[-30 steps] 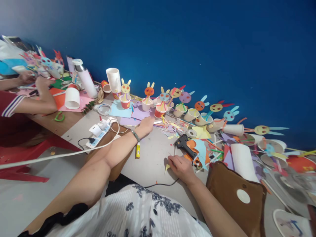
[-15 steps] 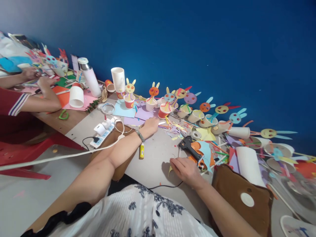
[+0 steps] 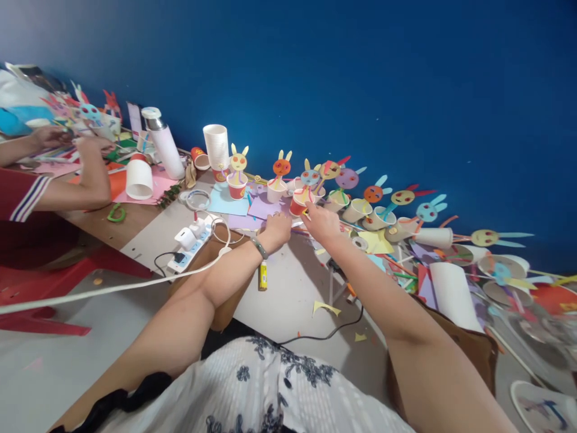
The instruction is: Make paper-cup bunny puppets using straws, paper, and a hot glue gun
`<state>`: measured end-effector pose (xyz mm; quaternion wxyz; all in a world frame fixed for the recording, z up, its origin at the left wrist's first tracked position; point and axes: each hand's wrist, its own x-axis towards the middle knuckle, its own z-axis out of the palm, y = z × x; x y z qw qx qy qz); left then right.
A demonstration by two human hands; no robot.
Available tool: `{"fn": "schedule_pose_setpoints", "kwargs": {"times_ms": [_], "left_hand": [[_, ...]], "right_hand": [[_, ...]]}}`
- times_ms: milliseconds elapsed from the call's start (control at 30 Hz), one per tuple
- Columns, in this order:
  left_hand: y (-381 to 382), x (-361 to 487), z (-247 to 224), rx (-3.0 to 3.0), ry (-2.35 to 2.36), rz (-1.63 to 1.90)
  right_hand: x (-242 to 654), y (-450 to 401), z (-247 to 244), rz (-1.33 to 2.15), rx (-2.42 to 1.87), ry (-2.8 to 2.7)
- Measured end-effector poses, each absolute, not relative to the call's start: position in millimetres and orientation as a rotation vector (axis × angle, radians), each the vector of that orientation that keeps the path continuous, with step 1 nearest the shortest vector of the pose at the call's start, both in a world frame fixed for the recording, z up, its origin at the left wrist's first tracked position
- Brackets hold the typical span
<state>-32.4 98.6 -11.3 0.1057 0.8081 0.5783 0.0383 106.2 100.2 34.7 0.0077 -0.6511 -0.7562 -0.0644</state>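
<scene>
My left hand (image 3: 277,230) rests low over the table with its fingers curled. It is beside the purple paper (image 3: 265,207), and a small white strip (image 3: 297,224) shows at its fingertips. What it holds is hidden. My right hand (image 3: 322,224) reaches forward, fingers pinched together at a red paper cup (image 3: 297,203) with a blue paper rabbit head (image 3: 310,177) above it. A tiny yellow bit shows at the fingertips, too small to name. Under my right forearm, the black glue gun (image 3: 332,264) is mostly covered. A yellow glue stick or battery-like tube (image 3: 263,276) lies near my left wrist.
Several rabbit-head cups line the blue wall, one orange-headed (image 3: 282,167). A power strip (image 3: 192,243) with a white cable stands at left. A brown box (image 3: 451,337) and a white cup stack (image 3: 454,294) are at right. A co-worker's arms (image 3: 90,174) are at far left.
My right hand has moved forward and left from beside the glue gun to the red cup, its forearm now covering the gun. My left hand has barely shifted.
</scene>
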Motion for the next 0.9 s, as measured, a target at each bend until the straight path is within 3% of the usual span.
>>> {"fn": "schedule_pose_setpoints", "kwargs": {"times_ms": [900], "left_hand": [[101,-32,-12,2.297,1.758,-0.006]], "right_hand": [[80,149,19,-0.065,-1.979,-2.355]]}}
